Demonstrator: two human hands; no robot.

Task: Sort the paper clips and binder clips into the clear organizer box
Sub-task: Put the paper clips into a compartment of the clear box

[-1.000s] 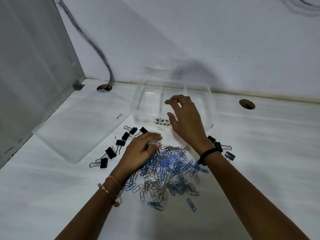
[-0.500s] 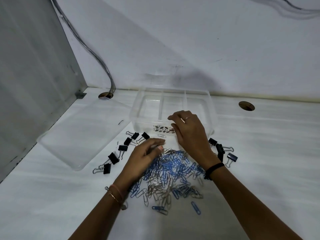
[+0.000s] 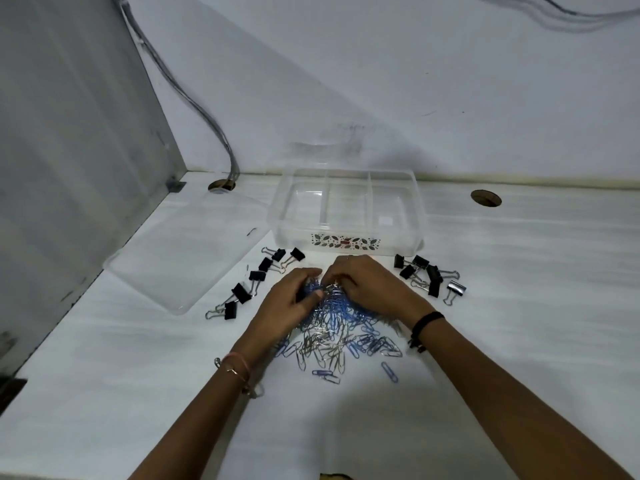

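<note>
The left hand (image 3: 291, 301) and right hand (image 3: 369, 285) meet at the far edge of the paper clips (image 3: 332, 341), a blue and silver heap too tangled to count. Each hand curls its fingers round a bunch. Six black binder clips (image 3: 257, 275) lie to the left, seemingly six more to the right. The three-compartment box (image 3: 346, 242) stands just beyond, with one lid (image 3: 183, 258) beside it. The table (image 3: 519, 306) is white with two holes (image 3: 486, 198); behind are a white wall (image 3: 381, 81) and a grey panel (image 3: 69, 133).
</note>
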